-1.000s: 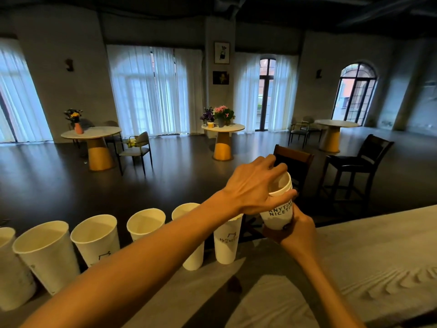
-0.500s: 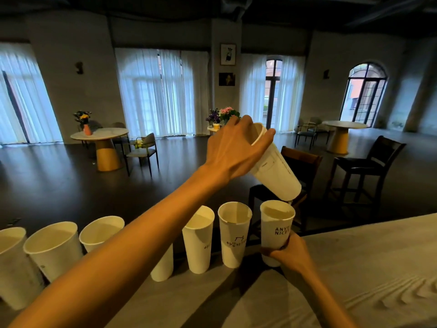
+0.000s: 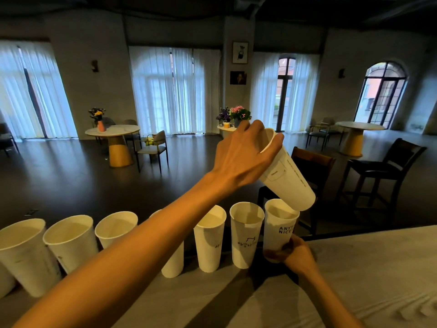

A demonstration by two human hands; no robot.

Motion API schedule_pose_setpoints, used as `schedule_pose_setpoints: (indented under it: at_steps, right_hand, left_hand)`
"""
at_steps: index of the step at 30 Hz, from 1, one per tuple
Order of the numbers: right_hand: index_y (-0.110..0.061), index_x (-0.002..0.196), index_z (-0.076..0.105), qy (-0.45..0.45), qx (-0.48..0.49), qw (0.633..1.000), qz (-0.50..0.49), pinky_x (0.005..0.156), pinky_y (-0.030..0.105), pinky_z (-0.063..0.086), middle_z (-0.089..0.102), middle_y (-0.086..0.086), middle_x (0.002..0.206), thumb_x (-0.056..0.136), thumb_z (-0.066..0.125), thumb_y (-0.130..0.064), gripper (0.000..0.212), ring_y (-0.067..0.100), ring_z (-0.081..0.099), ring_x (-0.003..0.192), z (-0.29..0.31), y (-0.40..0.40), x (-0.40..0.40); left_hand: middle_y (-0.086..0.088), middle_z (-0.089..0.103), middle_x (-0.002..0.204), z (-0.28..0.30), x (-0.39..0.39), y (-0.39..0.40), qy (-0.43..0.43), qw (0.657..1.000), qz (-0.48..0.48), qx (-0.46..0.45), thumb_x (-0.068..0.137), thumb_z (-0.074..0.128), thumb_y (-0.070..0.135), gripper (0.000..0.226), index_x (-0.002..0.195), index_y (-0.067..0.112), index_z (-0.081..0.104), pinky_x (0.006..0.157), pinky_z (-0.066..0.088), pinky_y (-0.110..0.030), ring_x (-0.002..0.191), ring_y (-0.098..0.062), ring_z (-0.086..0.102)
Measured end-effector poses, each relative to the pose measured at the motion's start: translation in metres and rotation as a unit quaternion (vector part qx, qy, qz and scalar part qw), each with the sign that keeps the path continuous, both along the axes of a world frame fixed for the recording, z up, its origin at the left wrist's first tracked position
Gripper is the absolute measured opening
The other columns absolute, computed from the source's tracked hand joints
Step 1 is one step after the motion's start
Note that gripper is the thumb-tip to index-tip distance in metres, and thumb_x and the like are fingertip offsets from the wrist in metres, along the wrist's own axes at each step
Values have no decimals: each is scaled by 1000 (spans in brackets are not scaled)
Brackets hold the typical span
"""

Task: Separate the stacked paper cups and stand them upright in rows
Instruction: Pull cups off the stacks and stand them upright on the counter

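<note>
Left hand (image 3: 238, 155) over cup (image 3: 287, 176) rim

Fourth cup (image 3: 173, 261): I see only its base and a sliver of rim; my left forearm (image 3: 132, 254) covers the rest.
Cup print (image 3: 286, 230): lettering left of my right hand (image 3: 294, 254) runs out of sight round the cup.
Leftmost cup (image 3: 4, 280): cut by the frame edge.

The room around me is dim — daylight comes only through the curtained windows (image 3: 170, 91) far ahead, glowing bluish. My arms throw long dark shadows over the pale counter (image 3: 378, 268). Wide-angle bending curves the edges — focus is sharp.
</note>
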State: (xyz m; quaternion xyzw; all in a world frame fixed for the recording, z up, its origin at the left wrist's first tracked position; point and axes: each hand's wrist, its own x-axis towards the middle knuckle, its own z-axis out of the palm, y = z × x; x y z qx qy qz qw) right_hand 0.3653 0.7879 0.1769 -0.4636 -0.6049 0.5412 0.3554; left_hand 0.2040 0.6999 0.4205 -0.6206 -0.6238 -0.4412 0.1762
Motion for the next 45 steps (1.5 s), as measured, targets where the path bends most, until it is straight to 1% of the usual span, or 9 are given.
schedule_pose_setpoints:
  at_steps: [3, 7, 14, 20, 26, 29, 32, 36, 45]
  right_hand:
    - [-31, 105, 57, 4, -8, 1000, 9, 97, 55, 50, 61, -10, 105, 55, 92, -5, 66, 32, 56, 119, 0, -1, -1]
    - [-19, 120, 57, 8, -27, 1000, 11, 99, 58, 48, 61, 3, 122, 54, 92, -4, 76, 35, 54, 122, 2, 2, -6]
    - [-25, 110, 58, -6, -19, 1000, 21, 98, 58, 49, 62, 4, 121, 55, 92, -8, 68, 34, 55, 121, -4, 7, -6]
    - [-13, 124, 54, -10, 11, 999, 37, 106, 56, 41, 54, 16, 135, 61, 88, 1, 73, 38, 46, 130, -9, 9, -3]
    - [-19, 114, 59, 41, -30, 999, 19, 79, 51, 59, 55, 13, 119, 48, 89, 11, 79, 36, 53, 114, -1, -8, 17]
    - [-17, 132, 49, -84, 65, 994, 25, 66, 24, 55, 52, 15, 132, 55, 88, 9, 90, 21, 54, 104, 30, -26, 36]
    - [-14, 144, 38, -187, 142, 972, 24, 82, 35, 55, 50, 13, 137, 53, 94, -6, 107, 24, 54, 111, 67, -49, 56]
    - [-21, 146, 36, -203, 165, 965, 17, 89, 31, 49, 50, 5, 134, 43, 99, -28, 121, 17, 49, 117, 111, -101, 78]
    - [-36, 142, 40, -186, 305, 934, 0, 102, 36, 47, 54, -11, 134, 51, 88, -61, 106, 3, 54, 120, 178, -242, 136]
  left_hand:
    - [-1, 59, 114, 0, 5, -4, 1, 1000, -9, 0, 96, 39, 62, 49, 115, 21, 58, 72, 54, -34, 86, -17, 56]
    - [-1, 59, 119, 2, 8, -5, 16, 1000, -20, 4, 96, 41, 62, 50, 121, 21, 57, 72, 49, -29, 87, -13, 53]
    - [0, 60, 112, 2, 4, -8, 17, 1000, -14, 6, 97, 41, 60, 48, 116, 20, 58, 71, 55, -34, 85, -16, 56]
    - [-1, 60, 116, 4, 4, -16, 19, 1000, -11, 2, 97, 42, 61, 50, 119, 20, 58, 72, 54, -33, 87, -16, 56]
    - [0, 59, 115, 15, 1, -44, 25, 1000, 3, 7, 95, 36, 67, 54, 117, 22, 57, 72, 57, -41, 89, -20, 60]
    - [-1, 58, 117, 21, 0, -65, 30, 1000, 9, 0, 94, 34, 69, 58, 120, 23, 56, 71, 58, -43, 89, -22, 60]
    - [-4, 58, 116, 29, 4, -93, 36, 999, 12, -10, 96, 36, 67, 56, 121, 21, 56, 72, 58, -43, 89, -23, 60]
    - [-5, 56, 119, 31, 8, -126, 46, 999, 5, -26, 95, 33, 68, 58, 122, 21, 53, 71, 55, -39, 92, -24, 59]
    - [-6, 54, 128, -3, 49, -188, 33, 994, -101, -39, 96, 29, 68, 60, 129, 22, 51, 76, 42, -36, 101, -24, 57]
